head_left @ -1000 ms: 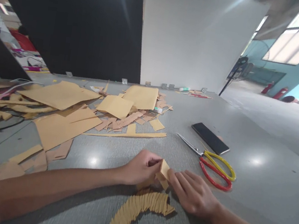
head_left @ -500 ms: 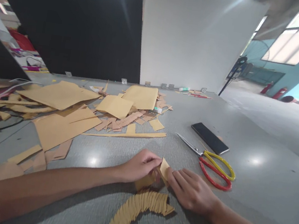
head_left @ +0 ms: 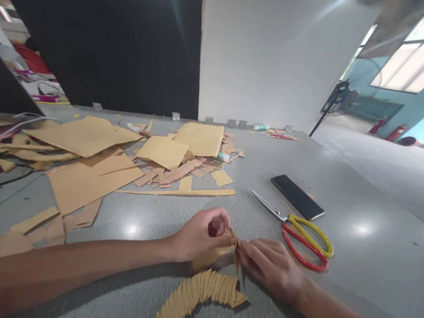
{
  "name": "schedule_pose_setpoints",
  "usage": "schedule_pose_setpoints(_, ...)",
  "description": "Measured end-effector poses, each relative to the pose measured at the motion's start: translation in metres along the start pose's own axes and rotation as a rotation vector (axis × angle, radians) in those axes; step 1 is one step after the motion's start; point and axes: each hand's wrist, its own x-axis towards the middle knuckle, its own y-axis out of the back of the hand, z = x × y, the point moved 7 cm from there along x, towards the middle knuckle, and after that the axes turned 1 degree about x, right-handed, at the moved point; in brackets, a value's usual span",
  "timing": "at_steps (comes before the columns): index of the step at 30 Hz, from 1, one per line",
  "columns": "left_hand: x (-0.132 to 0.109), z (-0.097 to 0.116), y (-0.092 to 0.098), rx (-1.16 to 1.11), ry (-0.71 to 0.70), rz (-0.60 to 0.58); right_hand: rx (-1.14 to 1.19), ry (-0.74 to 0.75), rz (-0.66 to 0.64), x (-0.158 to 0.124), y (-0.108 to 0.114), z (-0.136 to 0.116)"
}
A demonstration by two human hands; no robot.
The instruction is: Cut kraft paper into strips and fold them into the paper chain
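Note:
Both my hands meet over a small folded piece of brown paper (head_left: 235,241) just above the grey table. My left hand (head_left: 203,234) pinches its left side with curled fingers. My right hand (head_left: 271,266) pinches its right side, fingers pressed together along the fold. Directly below the hands, a curved chain of interlocked folded brown paper pieces (head_left: 191,299) lies on the table and runs toward the near edge.
Red-and-yellow-handled scissors (head_left: 298,234) and a black phone (head_left: 297,196) lie to the right of my hands. Brown paper sheets, strips and scraps (head_left: 92,162) cover the left and back of the grey table (head_left: 359,266). A glue stick (head_left: 223,156) sits among them.
The paper piece stood upright between my hands; now it is pressed flatter and narrower. My left hand has lifted and curled slightly. My right hand has slid in closer.

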Motion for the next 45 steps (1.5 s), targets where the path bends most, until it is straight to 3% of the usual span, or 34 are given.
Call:
schedule_pose_setpoints(2,0.000,0.004,0.004,0.037,-0.052,0.035,0.055,-0.047,-0.008,0.001,-0.001,0.003)
schedule_pose_setpoints(6,0.001,0.005,-0.001,0.127,-0.056,-0.049,0.163,-0.178,-0.014,0.005,0.001,0.010)
schedule_pose_setpoints(11,0.001,0.003,0.008,0.024,-0.031,0.071,0.389,-0.506,-0.036,0.006,0.001,0.034)
schedule_pose_setpoints(15,0.002,0.003,0.011,-0.013,-0.019,0.107,0.403,-0.650,-0.031,0.002,-0.004,0.046)
schedule_pose_setpoints(23,0.005,-0.005,0.006,-0.019,-0.013,0.017,0.628,-0.851,-0.042,-0.011,-0.023,0.058)
schedule_pose_setpoints(28,0.002,-0.001,-0.001,-0.029,-0.013,-0.052,0.720,-0.896,-0.085,-0.013,-0.029,0.060)
schedule_pose_setpoints(34,-0.001,0.007,0.005,0.045,-0.004,0.067,0.686,-0.865,-0.127,-0.010,-0.029,0.058)
schedule_pose_setpoints(40,0.000,0.004,0.004,0.094,0.020,0.048,0.688,-0.849,-0.045,-0.009,-0.025,0.061)
schedule_pose_setpoints(45,0.000,0.003,0.003,0.098,0.029,0.037,0.695,-0.870,-0.049,-0.011,-0.027,0.061)
